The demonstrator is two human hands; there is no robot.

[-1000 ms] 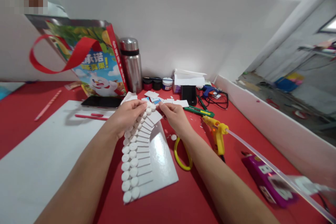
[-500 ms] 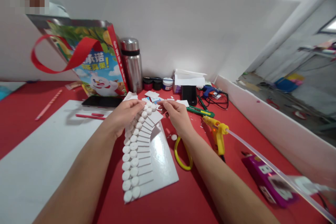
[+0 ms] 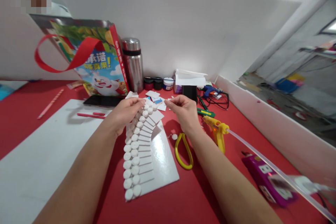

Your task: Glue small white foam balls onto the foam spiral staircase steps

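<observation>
A curved white piece (image 3: 144, 152), edged with two rows of small white discs and marked with slits, rests on a glossy white board (image 3: 166, 161). My left hand (image 3: 128, 112) pinches its far end, fingers closed at the topmost discs. To the right of that end, my right hand (image 3: 183, 110) is raised with thumb and forefinger pressed together; whatever they hold is too small to name. Below my right hand lie a loose white disc (image 3: 174, 136) and yellow-handled scissors (image 3: 176, 157). White paper scraps (image 3: 153, 94) are scattered beyond the hands.
A yellow glue gun (image 3: 219, 134) with a long clear stick lies at right, near a purple box (image 3: 266, 178). Behind stand a steel flask (image 3: 135, 66), a colourful bag (image 3: 98, 66) and paint jars (image 3: 158, 83). A large white sheet (image 3: 49, 157) covers the left.
My right hand has moved slightly right and up, away from the far end of the curved piece. My left hand keeps its hold there.
</observation>
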